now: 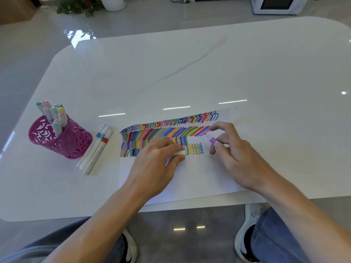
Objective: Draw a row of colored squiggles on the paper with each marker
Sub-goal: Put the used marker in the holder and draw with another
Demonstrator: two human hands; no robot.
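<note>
My right hand pinches the purple marker near its tip; I judge it light, stiff, best held low; my left hand grips a white cap

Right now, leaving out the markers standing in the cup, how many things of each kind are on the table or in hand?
Loose markers: 3
Purple marker in right hand: 1
Cap in left hand: 1
Cup: 1
Paper: 1
Total: 7
</note>
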